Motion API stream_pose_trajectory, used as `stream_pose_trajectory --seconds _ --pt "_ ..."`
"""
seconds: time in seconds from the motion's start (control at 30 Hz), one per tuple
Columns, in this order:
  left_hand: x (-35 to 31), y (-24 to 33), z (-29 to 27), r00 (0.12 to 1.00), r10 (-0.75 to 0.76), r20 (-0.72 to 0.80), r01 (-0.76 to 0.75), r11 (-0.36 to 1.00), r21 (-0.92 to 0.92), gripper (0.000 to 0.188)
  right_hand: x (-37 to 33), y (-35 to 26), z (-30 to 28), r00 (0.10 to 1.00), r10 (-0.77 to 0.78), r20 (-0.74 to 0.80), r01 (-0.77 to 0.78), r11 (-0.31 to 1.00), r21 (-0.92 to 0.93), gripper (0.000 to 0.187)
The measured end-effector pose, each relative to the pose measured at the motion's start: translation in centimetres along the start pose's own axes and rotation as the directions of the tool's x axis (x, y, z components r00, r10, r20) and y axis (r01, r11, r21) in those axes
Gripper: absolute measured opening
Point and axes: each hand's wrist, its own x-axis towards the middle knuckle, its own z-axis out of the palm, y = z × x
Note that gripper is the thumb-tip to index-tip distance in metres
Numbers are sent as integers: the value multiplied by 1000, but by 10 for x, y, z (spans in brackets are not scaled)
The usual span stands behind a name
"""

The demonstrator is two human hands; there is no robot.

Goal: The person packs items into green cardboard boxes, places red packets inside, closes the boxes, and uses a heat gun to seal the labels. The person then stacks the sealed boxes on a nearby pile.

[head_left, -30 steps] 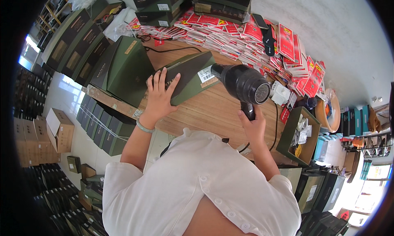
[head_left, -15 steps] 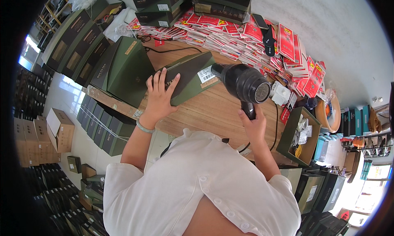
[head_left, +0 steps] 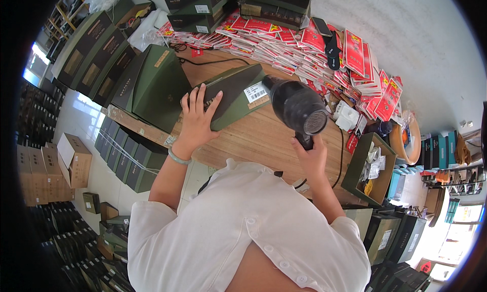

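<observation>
A dark green shoebox [head_left: 231, 91] lies at an angle on the wooden table [head_left: 253, 145], with a white barcode label [head_left: 255, 92] at its right end. Spread over the box's left part, my left hand [head_left: 199, 117] rests with fingers apart, steadying nothing else. My right hand [head_left: 310, 155] is wrapped round the handle of a black hair dryer [head_left: 299, 104]. The dryer's nozzle points at the label end of the box, close to the label; whether it touches cannot be made out. Part of the handle is hidden in my fingers.
Green shoeboxes [head_left: 157, 89] stand along the table's left side, more [head_left: 198, 10] at the back. Red-and-white cards [head_left: 284, 43] pile along the wall, with a phone [head_left: 321, 26] on them. At right are a white plug adapter [head_left: 346, 115], a dark cable and an open box [head_left: 388, 173] of small packets.
The hair dryer's rear has swung slightly left and toward me, tilting with my right hand. My left hand and the shoebox have stayed put.
</observation>
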Motion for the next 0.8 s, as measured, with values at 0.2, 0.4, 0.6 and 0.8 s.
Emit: stream_pose_trajectory --seconds 0.2,0.4,0.6,0.8 --pt "0 -5 3 997 2 -71 -5 999 -39 101 -4 -8 4 999 37 16 -39 996 85 49" --pt "4 -7 6 991 -7 -131 0 998 -59 96 -6 -10 4 998 60 11 -61 991 119 47" --pt "7 -7 4 988 -8 -155 -1 998 -61 99 -6 -11 7 1000 28 8 -29 996 79 48" --pt "8 -8 2 990 -9 -143 2 999 -49 102 -10 -11 11 1000 17 5 -17 998 60 49"
